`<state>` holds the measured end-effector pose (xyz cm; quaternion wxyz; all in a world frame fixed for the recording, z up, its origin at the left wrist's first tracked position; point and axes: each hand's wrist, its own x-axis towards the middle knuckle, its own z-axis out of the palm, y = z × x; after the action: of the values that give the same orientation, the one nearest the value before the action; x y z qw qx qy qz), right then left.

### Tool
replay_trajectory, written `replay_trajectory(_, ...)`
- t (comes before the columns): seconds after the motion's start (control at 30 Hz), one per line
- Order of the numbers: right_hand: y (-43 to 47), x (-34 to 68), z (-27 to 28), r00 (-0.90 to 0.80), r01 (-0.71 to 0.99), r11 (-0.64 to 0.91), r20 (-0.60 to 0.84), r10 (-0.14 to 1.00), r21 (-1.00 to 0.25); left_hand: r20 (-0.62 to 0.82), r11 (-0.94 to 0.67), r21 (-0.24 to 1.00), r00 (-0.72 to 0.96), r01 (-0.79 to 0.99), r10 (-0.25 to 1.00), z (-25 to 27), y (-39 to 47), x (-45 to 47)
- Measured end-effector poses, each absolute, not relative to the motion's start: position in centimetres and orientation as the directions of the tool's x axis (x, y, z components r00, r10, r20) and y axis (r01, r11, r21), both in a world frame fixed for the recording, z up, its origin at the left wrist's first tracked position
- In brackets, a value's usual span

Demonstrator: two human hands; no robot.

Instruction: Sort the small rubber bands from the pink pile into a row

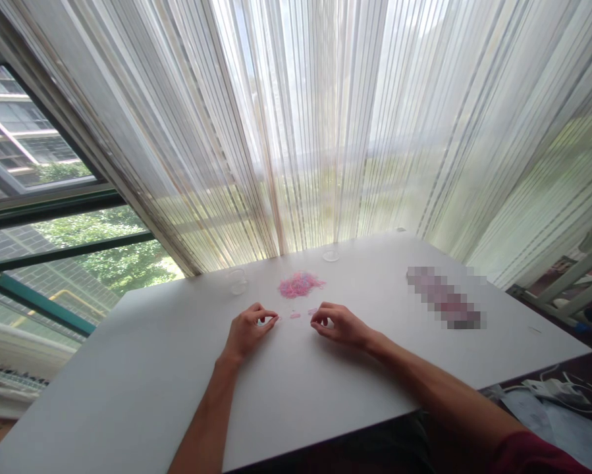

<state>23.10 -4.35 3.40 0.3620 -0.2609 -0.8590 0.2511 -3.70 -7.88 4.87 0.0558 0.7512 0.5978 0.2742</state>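
A tangled pile of thin pink and bluish bands (299, 285), like small rubber bands, lies on the white table (142, 368). Just in front of it rests a small pink piece (294, 316), between my two hands. My left hand (249, 330) is closed in a pinch, thumb against forefinger, with a tiny pale pink bit at the tips that is too small to name. Opposite it, my right hand (342, 324) is also pinched, low over the table; whatever its fingertips hold is hidden. Another pink piece (312, 311) shows beside the right fingers.
Behind the pile are a clear round dish (330, 256) and a clear container (238, 282). A pixelated pinkish object (444, 296) lies to the right. Sheer striped curtains (315, 131) hang along the table's far edge. Cables and a white plug strip (557, 392) are at lower right.
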Motion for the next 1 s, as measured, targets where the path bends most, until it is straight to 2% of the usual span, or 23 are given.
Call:
replay_trajectory(0.1, -4.4, 23.1, 3.4, -0.606, 0.269, 0.738, 0.487, 0.629, -0.618, 0.386, -0.326, 0.410, 0.162, 0.852, 0.908, 4.3, -7.9, -2.3)
replay_trajectory(0.43, -4.3, 23.1, 3.3, -0.601, 0.272, 0.747, 0.500, 0.624, -0.606, 0.375, -0.338, 0.369, 0.194, 0.866, 0.907, 3.7, -7.6, -0.8)
replay_trajectory(0.7, -3.4, 23.2, 2.2, -0.521, 0.356, 0.746, 0.543, 0.659, -0.563, 0.447, -0.410, 0.376, 0.225, 0.831, 0.866, 3.2, -7.5, 0.7)
replay_trajectory(0.87, -2.8, 23.7, 2.5, -0.384, 0.486, 0.677, 0.560, 0.734, -0.553, 0.460, -0.423, 0.290, 0.262, 0.859, 0.848, 2.5, -6.8, 2.4)
replay_trajectory(1.0, -2.7, 23.9, 2.6, -0.350, 0.507, 0.651, 0.556, 0.754, -0.564, 0.463, -0.425, 0.208, 0.294, 0.881, 0.836, 2.1, -6.6, 2.6)
